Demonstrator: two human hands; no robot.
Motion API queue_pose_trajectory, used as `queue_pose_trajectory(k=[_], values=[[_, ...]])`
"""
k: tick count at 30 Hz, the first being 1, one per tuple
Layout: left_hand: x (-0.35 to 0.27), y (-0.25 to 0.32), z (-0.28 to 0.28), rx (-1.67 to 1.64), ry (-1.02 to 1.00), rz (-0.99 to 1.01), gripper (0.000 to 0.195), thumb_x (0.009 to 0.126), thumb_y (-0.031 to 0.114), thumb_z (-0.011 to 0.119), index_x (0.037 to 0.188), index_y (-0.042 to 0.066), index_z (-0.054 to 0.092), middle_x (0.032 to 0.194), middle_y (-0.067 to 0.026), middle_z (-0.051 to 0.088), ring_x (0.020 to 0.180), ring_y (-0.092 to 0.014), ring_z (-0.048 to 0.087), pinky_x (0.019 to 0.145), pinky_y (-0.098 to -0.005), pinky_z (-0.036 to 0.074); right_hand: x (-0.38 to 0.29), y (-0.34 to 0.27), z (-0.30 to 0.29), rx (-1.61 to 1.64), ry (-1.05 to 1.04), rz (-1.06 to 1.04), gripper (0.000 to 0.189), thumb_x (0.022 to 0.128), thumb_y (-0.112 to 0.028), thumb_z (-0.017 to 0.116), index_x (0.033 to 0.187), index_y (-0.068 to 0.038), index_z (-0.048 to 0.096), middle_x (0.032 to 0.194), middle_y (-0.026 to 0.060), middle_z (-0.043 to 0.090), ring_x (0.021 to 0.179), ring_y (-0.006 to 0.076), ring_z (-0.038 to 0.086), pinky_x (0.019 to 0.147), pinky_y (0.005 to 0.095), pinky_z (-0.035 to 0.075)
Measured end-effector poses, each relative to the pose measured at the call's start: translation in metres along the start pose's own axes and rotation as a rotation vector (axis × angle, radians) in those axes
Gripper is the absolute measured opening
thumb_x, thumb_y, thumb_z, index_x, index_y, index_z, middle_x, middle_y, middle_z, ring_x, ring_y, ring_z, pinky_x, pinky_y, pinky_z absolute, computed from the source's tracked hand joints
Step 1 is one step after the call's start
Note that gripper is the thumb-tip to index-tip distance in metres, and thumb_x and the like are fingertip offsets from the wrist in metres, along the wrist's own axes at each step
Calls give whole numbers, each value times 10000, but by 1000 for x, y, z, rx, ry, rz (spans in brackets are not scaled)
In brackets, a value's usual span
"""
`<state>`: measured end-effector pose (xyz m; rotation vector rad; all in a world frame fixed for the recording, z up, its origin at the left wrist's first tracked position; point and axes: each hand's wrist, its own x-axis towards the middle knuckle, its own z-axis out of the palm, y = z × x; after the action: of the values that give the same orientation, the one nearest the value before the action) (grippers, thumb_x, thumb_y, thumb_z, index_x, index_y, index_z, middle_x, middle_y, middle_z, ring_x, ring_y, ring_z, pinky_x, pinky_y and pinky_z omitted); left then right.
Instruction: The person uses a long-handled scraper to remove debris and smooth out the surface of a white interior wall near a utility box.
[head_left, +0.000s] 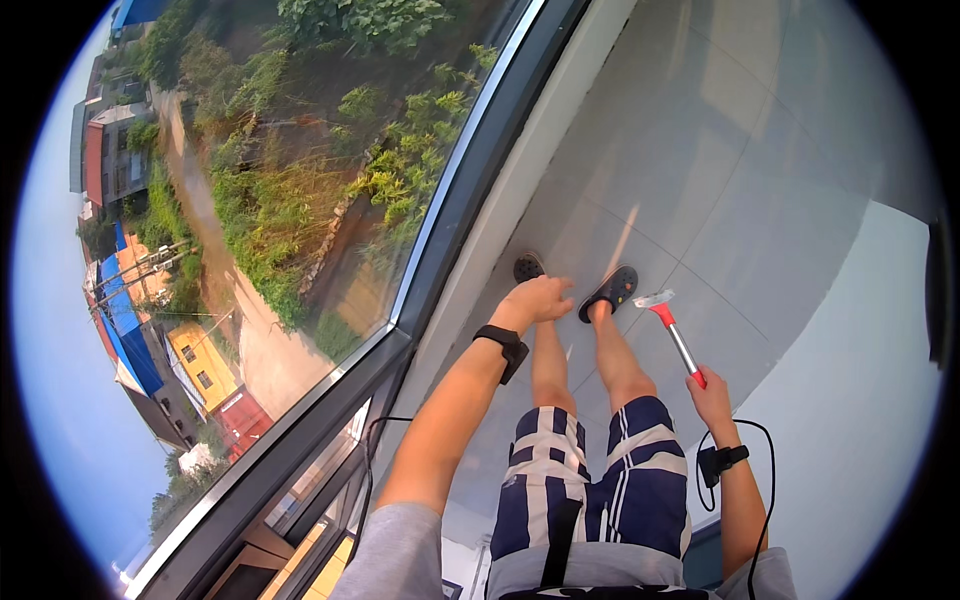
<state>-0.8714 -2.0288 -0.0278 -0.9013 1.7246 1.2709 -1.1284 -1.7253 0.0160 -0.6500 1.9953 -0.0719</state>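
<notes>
My right hand (711, 394) grips the red lower end of a long-handled scraper (681, 346). Its shaft is silver, its neck is red, and a pale flat head tops it, pointing away from me above the floor tiles. In front of my body, my left hand (534, 301) hangs in the air with loosely bent, parted fingers and holds nothing. Below that hand are my feet in dark clogs (613, 291). A large window pane (322, 180) in a dark metal frame (480, 202) rises on my left, apart from the hand.
A pale sill (517, 172) runs along the window's foot beside the grey tiled floor (697, 180). On the right is a white wall (847, 330). Black cables (771, 465) run along both arms near the wrist straps. Plants, a road and buildings show outside.
</notes>
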Motion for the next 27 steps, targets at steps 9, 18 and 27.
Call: queue_pose_trajectory(k=[9, 18, 27], values=[[18, -114, 12, 45, 1351, -350, 616, 870, 258, 537, 1406, 25, 341, 1466, -189, 318, 1360, -313, 291, 1090, -481, 235, 10, 31, 8, 274, -24, 232, 378, 853, -225, 584, 1154, 4, 590, 656, 74, 575, 536, 159, 548, 489, 316, 438], [96, 46, 142, -472, 402, 142, 346, 888, 265, 466, 1180, 112, 574, 1007, -212, 657, 952, -373, 625, 834, -480, 479, 15, 107, 15, 341, 33, 370, 404, 859, -240, 577, 1188, -9, 544, 603, 49, 515, 421, 122, 462, 359, 288, 379], [-7, -15, 134, -334, 443, -139, 361, 828, 168, 501, 1164, 50, 555, 1033, -224, 646, 1009, -378, 602, 880, -429, 468, -25, 158, 12, 812, 137, 489, 403, 864, -234, 570, 1215, -51, 496, 608, 63, 513, 402, 140, 454, 355, 294, 383]])
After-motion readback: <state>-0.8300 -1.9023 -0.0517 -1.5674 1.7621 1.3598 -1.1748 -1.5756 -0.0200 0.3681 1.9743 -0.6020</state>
